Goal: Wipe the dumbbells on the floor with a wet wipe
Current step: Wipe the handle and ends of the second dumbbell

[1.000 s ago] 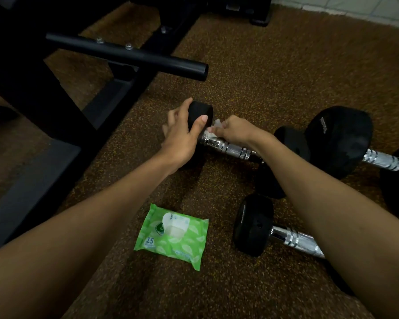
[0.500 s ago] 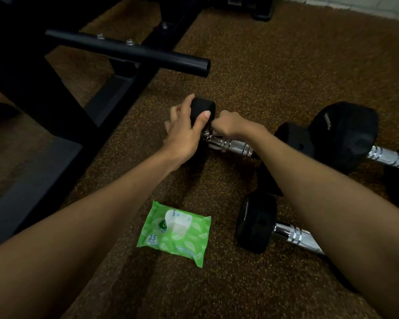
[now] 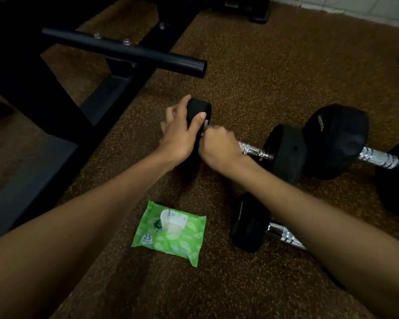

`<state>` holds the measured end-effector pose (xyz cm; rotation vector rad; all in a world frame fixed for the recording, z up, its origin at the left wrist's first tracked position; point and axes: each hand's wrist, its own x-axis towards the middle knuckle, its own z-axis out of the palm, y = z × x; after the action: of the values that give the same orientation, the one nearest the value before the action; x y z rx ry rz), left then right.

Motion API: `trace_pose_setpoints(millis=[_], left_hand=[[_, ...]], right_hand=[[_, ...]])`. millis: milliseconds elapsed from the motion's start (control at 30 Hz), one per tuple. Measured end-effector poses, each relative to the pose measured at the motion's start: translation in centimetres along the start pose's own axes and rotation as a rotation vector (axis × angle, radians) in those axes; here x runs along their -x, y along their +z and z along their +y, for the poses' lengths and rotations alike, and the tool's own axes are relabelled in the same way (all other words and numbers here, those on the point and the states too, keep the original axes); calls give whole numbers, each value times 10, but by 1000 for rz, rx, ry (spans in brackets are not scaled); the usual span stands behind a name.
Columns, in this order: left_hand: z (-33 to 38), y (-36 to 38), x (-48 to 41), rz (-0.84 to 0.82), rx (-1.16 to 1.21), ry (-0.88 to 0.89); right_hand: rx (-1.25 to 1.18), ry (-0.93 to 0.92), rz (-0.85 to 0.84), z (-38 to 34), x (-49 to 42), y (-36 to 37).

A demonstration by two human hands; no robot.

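We read "15" on the green wet-wipe pack (image 3: 169, 232) lying on the speckled floor (image 3: 251, 72). Our left hand (image 3: 180, 134) clasps the small dumbbell (image 3: 283, 153) by its far head; our right hand (image 3: 219, 146) fists its chrome handle, a white wet wipe (image 3: 206, 123) peeking out.

— What colour was the dumbbell (image 3: 283, 153) under the hands?
— Black heads, with a shiny chrome handle (image 3: 255, 151) banded by ridges right of the right hand (image 3: 219, 146).
— And the pack nearer than the left hand (image 3: 180, 137)?
— The wet-wipe pack (image 3: 171, 233) was bright green with a pale leaf pattern and a white flap.
— The floor (image 3: 251, 72)?
— Brown, flecked with yellow-orange specks.
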<state>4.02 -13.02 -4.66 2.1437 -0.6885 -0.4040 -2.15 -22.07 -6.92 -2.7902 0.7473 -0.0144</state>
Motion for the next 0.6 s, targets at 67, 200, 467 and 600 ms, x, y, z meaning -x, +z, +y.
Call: trace_pose_setpoints(millis=[67,200,467,600], left_hand=[[1,1,0,2,-3,-3],[1,1,1,10,2,-2],[2,1,2,12,6,-18],[2,0,3,2,19,-8]], right_hand=[[199,-143,116,8,14,18],[187,-262,102,30,14,14],[-365,-125,-209,44,-20,-22],[-409,-94,-212,45,-22,-28]])
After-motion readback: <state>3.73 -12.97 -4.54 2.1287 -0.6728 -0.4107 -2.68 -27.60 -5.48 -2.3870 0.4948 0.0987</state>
